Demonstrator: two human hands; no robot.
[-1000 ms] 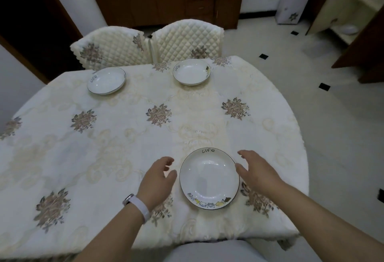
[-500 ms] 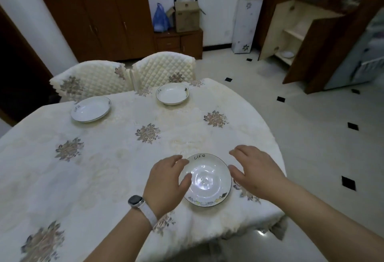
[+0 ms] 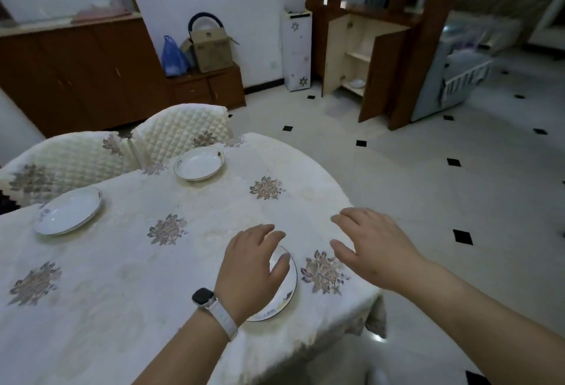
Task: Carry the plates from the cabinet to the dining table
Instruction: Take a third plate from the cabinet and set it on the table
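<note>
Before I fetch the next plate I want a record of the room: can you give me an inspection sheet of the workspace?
Surface: dining table under a cream floral cloth.
Job's things: three plates on it: far plate, left plate, near plate by the front edge, partly hidden by the left hand. Something pale, maybe another dish, sits low in the open cabinet.
Clutter: nothing seen on the table.
Hands: left hand open above the near plate; right hand open, holding nothing.
Cables: nothing seen.
Surroundings: two quilted chairs, cardboard box and blue bag on a low sideboard.
</note>
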